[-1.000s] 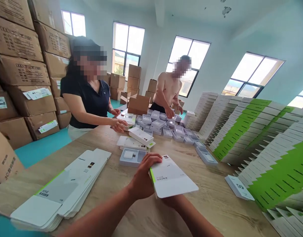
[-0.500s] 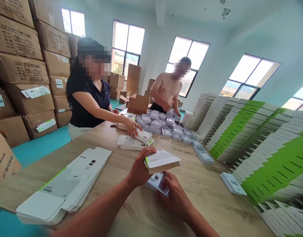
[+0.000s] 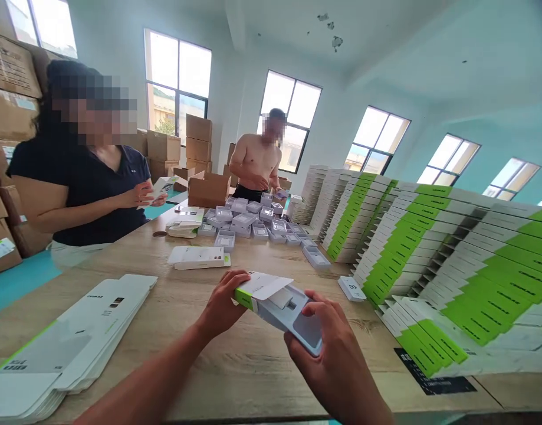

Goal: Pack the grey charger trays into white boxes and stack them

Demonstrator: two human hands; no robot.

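My left hand (image 3: 225,304) is closed around a white and green carton (image 3: 259,285), its open end facing right. With thumb and fingers my right hand (image 3: 330,342) grips the outer end of a pale plastic tray (image 3: 306,324). The tray's inner end sits inside the carton's mouth, under a raised flap. A white piece and a small dark item show in the tray. To the left lies a stack of flat unfolded cartons (image 3: 82,336). Just beyond my hands a few more flat cartons (image 3: 199,257) rest on the wooden table (image 3: 182,360).
Tall stacks of white and green boxes (image 3: 412,236) line the right side. Many plastic trays (image 3: 244,219) are heaped at the back, with an open brown box (image 3: 209,189) behind. A small white box (image 3: 351,288) lies right. Two co-workers (image 3: 89,189) stand across the table, handling items.
The tray has come up off the table and its end has gone into the carton's mouth. My view has turned right. The near co-worker has lifted a carton from the table.
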